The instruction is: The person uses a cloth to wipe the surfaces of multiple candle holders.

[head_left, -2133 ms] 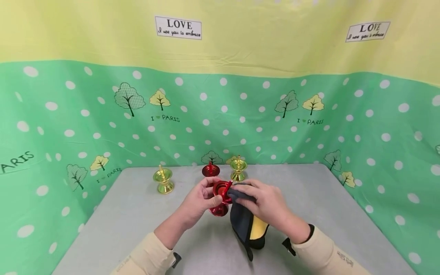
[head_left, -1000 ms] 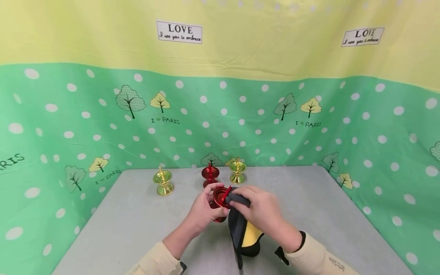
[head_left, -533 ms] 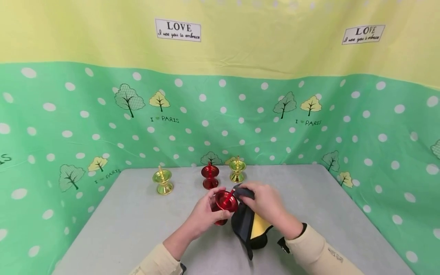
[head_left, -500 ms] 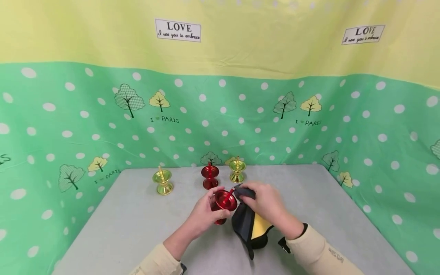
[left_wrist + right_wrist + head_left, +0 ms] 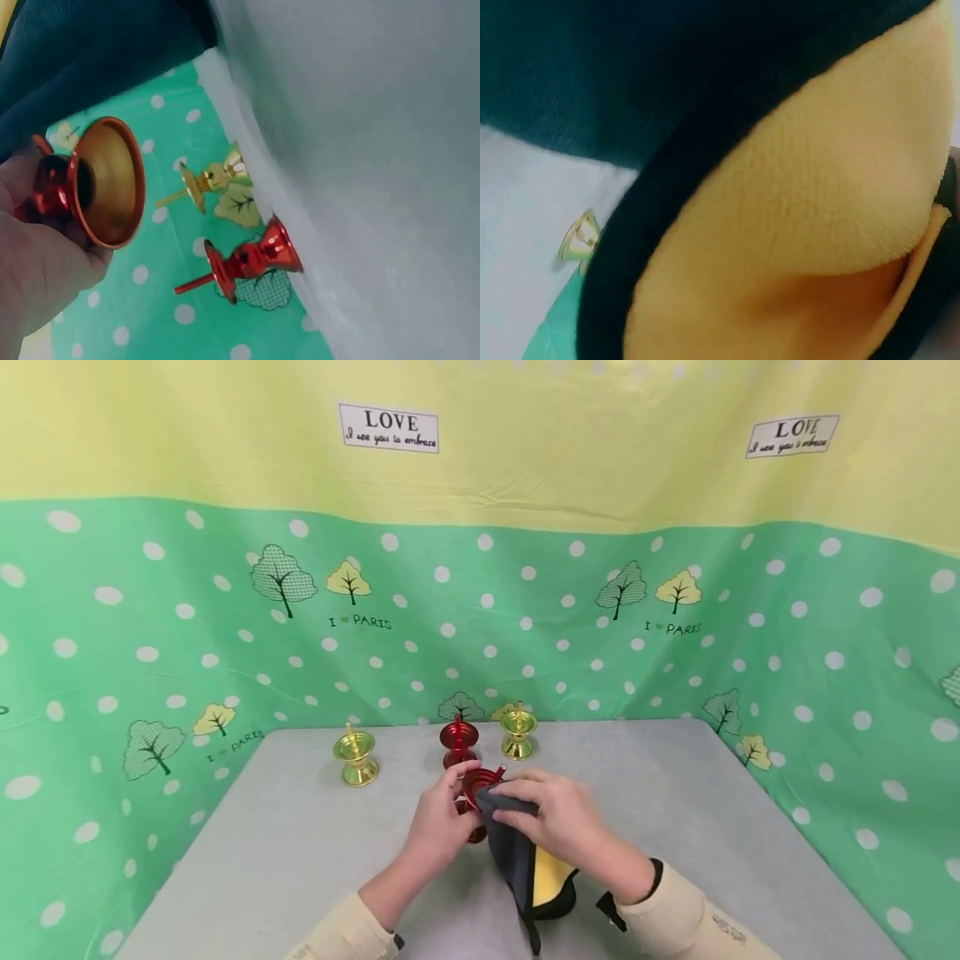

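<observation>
My left hand (image 5: 437, 822) grips a shiny red metal oil lamp (image 5: 477, 787), tilted, with a wide dish and a thin tube rising from it. In the left wrist view, the hollow base of this red lamp (image 5: 112, 184) faces the camera. My right hand (image 5: 558, 810) pinches a folded cloth (image 5: 513, 852), dark grey on one side and yellow on the other. Its bunched edge touches the dish rim, hiding part of the dish. In the right wrist view the cloth (image 5: 795, 187) fills most of the picture and hides the fingers.
Another red lamp (image 5: 459, 739) stands upright behind my hands. One gold lamp (image 5: 518, 732) is to its right, a second gold lamp (image 5: 356, 757) farther left. The grey table (image 5: 300, 860) ends at a green and yellow fabric backdrop (image 5: 480, 610).
Half a second ago the cloth was at the tube's right, off the dish; now it has moved left onto the rim. The held lamp has shifted slightly left and stays in my left hand.
</observation>
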{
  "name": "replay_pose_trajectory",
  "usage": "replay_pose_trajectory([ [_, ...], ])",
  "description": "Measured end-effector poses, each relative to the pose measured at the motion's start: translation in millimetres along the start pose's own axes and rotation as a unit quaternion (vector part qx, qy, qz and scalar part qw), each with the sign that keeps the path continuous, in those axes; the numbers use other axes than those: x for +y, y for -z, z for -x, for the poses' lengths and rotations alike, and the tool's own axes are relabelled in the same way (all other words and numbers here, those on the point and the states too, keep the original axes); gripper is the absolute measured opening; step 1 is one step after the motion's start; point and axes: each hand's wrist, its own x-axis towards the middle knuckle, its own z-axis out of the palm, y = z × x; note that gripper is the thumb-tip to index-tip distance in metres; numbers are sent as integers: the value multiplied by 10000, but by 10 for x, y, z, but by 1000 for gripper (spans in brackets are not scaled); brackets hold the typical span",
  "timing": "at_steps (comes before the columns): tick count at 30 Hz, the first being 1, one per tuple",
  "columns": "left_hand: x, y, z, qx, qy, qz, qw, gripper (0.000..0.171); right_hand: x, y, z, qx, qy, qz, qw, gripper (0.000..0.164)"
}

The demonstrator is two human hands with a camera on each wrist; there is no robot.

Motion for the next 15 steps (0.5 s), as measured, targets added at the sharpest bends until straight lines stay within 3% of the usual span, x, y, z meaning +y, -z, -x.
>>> replay_pose_trajectory([
  [4,14,71,-26,-166,157,643,9977,64,131,76,-2,-76,152,-132,9998,28],
  [8,49,130,-20,-740,508,1382,9863,65,185,80,12,379,750,-66,9964,36],
  [12,93,167,8,-1332,721,2429,9582,70,164,48,-5,1191,1604,205,9796,33],
  [15,108,184,16,-1660,660,2946,9388,72,159,43,-20,1539,1896,315,9692,26],
])
